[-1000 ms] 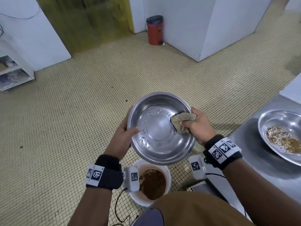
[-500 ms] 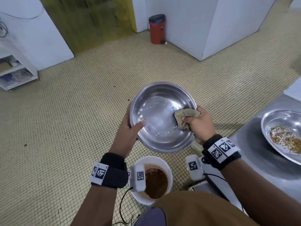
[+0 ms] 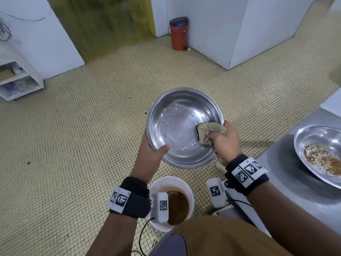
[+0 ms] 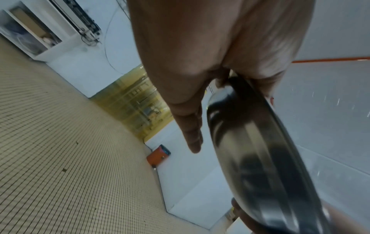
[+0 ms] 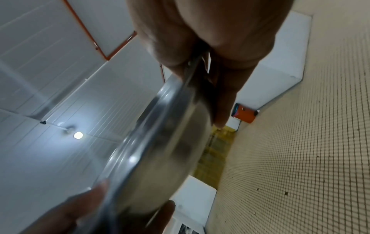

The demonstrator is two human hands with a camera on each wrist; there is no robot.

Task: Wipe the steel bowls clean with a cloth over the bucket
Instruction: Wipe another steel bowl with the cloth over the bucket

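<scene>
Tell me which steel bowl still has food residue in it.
The bowl on the steel counter, at right, holds brown crumbs; the held bowl, being wiped, looks clean.

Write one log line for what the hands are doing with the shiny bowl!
step: wiping | left hand: holds steel bowl rim | right hand: presses cloth on inner wall | bucket: on floor below | second bowl: dirty

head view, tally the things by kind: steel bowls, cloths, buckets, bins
steel bowls: 2, the held bowl and the dirty bowl on the counter
cloths: 1, the tan cloth in the right hand
buckets: 1, the white bucket on the floor
bins: 1, the red bin by the wall
total: 5
</scene>
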